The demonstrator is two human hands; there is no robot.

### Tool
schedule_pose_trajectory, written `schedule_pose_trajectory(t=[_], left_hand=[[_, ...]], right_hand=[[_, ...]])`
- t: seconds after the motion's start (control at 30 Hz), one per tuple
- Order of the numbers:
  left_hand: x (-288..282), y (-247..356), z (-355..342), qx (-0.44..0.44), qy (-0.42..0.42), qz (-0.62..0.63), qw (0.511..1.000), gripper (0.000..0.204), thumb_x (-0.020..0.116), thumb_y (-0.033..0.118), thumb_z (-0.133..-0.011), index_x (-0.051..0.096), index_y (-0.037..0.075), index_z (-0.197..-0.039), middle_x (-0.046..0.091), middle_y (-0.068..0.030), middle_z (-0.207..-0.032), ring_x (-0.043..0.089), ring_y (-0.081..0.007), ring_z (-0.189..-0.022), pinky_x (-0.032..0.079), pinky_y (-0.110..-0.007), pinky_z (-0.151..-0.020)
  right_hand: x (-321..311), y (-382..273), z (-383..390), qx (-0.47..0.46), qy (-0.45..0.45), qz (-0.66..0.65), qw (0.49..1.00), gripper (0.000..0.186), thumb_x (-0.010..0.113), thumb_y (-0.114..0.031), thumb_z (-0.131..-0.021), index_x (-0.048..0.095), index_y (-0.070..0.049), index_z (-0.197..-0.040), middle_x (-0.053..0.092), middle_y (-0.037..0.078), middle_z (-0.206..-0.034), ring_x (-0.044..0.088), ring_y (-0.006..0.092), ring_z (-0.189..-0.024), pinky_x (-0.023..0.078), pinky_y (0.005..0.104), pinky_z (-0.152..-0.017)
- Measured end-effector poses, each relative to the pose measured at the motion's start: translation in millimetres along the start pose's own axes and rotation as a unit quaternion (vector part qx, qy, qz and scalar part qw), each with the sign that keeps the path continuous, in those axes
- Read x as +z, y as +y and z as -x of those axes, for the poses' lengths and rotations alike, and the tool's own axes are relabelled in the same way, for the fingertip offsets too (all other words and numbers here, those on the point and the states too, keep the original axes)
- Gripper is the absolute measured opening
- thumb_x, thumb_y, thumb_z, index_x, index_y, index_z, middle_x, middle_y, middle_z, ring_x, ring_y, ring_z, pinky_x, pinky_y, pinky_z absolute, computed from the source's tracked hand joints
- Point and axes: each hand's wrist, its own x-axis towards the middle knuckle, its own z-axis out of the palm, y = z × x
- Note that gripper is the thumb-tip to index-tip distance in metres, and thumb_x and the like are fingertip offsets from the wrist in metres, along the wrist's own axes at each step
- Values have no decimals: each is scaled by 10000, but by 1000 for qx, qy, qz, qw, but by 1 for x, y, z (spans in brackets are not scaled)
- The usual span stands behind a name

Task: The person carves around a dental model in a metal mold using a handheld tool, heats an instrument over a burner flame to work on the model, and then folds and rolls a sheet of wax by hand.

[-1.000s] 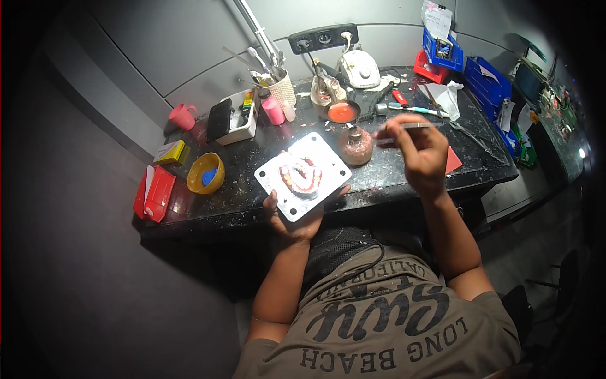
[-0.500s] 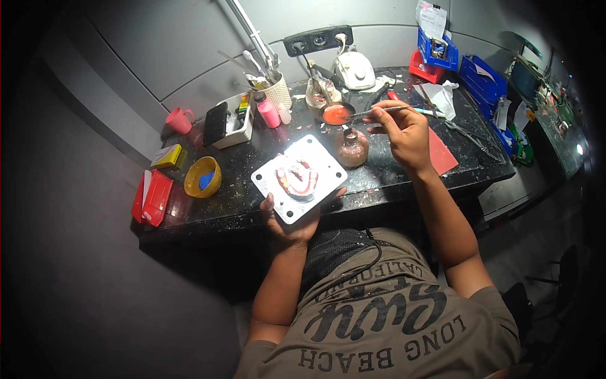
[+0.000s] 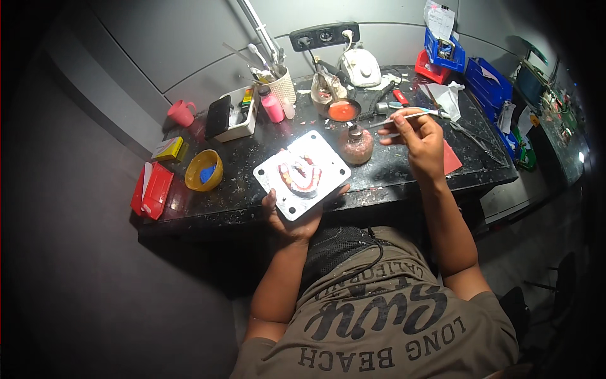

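My left hand point(image 3: 297, 222) grips a white square mounting plate point(image 3: 324, 144) from below, tilted just over the bench's front edge. On the plate sits a dental cast point(image 3: 304, 192) with a horseshoe of red-pink wax and teeth. Between the fingers of my right hand point(image 3: 420, 142) is a slim wax spatula point(image 3: 411, 115), its tip pointing left, close to the top of a round spirit burner point(image 3: 357, 148). Whether a flame burns there I cannot tell. Behind the burner stands a dark round dish of melted red wax point(image 3: 343, 111).
A yellow bowl with blue material point(image 3: 213, 180), a red case point(image 3: 158, 192) and a pink mug point(image 3: 182, 114) stand at left. Behind are a pink bottle point(image 3: 272, 106) and a tool cup point(image 3: 284, 86). A red wax sheet point(image 3: 451, 161) lies under my right wrist; blue bins point(image 3: 487, 85) stand right.
My right hand has moved slightly right, taking the spatula tip out of the wax dish and over toward the burner top. My left hand still holds the plate in nearly the same place.
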Motion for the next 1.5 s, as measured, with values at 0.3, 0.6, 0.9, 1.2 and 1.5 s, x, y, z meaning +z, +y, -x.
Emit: schedule_pose_trajectory(t=[0.3, 0.6, 0.9, 1.2, 1.5], left_hand=[[2, 3, 0, -4, -2, -13, 1000, 891, 685, 484, -852, 326, 214, -1621, 440, -117, -1558, 394, -385, -1462, 297, -867, -1071], [-3, 3, 1, 22, 31, -28, 999, 876, 672, 485, -857, 342, 177, -1608, 450, -143, -1547, 405, -393, -1454, 327, -776, -1130], [-4, 2, 0, 25, 38, -26, 999, 869, 670, 477, -854, 368, 131, -1592, 483, -134, -1534, 430, -357, -1447, 302, -615, -1216], [1, 1, -2, -4, 0, -78, 997, 937, 615, 617, -842, 276, 265, -1641, 308, -106, -1682, 303, -489, -1519, 272, -909, -1045], [3, 1, -2, -9, -6, 1, 1000, 899, 702, 476, -836, 312, 251, -1614, 394, -142, -1597, 343, -440, -1504, 307, -884, -1057]], right_hand=[[43, -29, 55, 23, -126, -35, 991, 115, 636, -43, -1041, 665, 64, -1069, 741, 126, -944, 761, 192, -886, 647, 301, -753], [48, -25, 55, -14, -152, 1, 988, 106, 627, -23, -1040, 654, 77, -1064, 755, 138, -889, 769, 187, -852, 644, 293, -751], [39, -26, 59, -24, -155, 43, 987, 114, 641, -35, -1034, 672, 74, -1048, 760, 136, -870, 772, 182, -810, 644, 284, -730], [26, -28, 33, -76, -60, 21, 995, 105, 617, -24, -1042, 671, 62, -1069, 750, 135, -932, 761, 191, -863, 646, 318, -756], [12, 2, -24, -67, 6, 111, 992, 149, 670, -89, -1031, 704, 52, -1067, 749, 113, -945, 764, 186, -861, 660, 315, -727]])
